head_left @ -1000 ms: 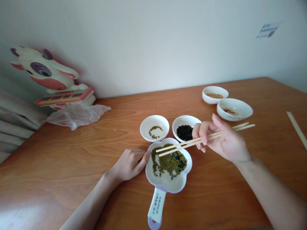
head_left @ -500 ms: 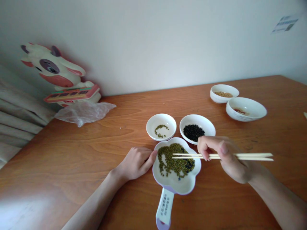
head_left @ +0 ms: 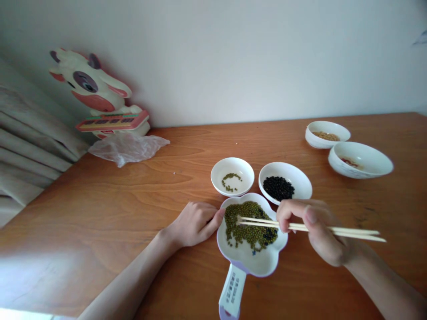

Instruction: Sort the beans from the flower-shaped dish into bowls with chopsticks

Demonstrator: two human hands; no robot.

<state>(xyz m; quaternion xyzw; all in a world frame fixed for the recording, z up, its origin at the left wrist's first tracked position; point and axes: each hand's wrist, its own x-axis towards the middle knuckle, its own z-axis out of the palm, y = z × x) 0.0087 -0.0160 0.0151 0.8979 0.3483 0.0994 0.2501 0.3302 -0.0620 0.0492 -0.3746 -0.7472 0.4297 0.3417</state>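
Note:
My right hand (head_left: 313, 226) grips a pair of wooden chopsticks (head_left: 353, 231), their tips in the green mung beans (head_left: 245, 209) inside a white flower-shaped dish with a handle (head_left: 263, 264). Some black beans (head_left: 269, 235) lie mixed among the green ones on the dish's right side. My left hand (head_left: 198, 222) rests on the table with its thumb at the dish's left rim, fingers curled and partly hidden. Just behind the dish stand a white bowl (head_left: 247, 166) with a few mung beans and another white bowl (head_left: 302, 182) with black beans.
At the back right are a bowl (head_left: 311, 138) of yellowish grains and a bowl (head_left: 376, 166) with reddish bits. A cow toy with a keyboard (head_left: 113, 122) and a crumpled clear plastic bag (head_left: 130, 149) sit at the back left, beside a curtain (head_left: 33, 151).
My view has turned slightly, shifting everything rightward. The chopsticks have tilted, tips higher than the back ends, and the bare gap in the mung beans at the dish's left has closed up.

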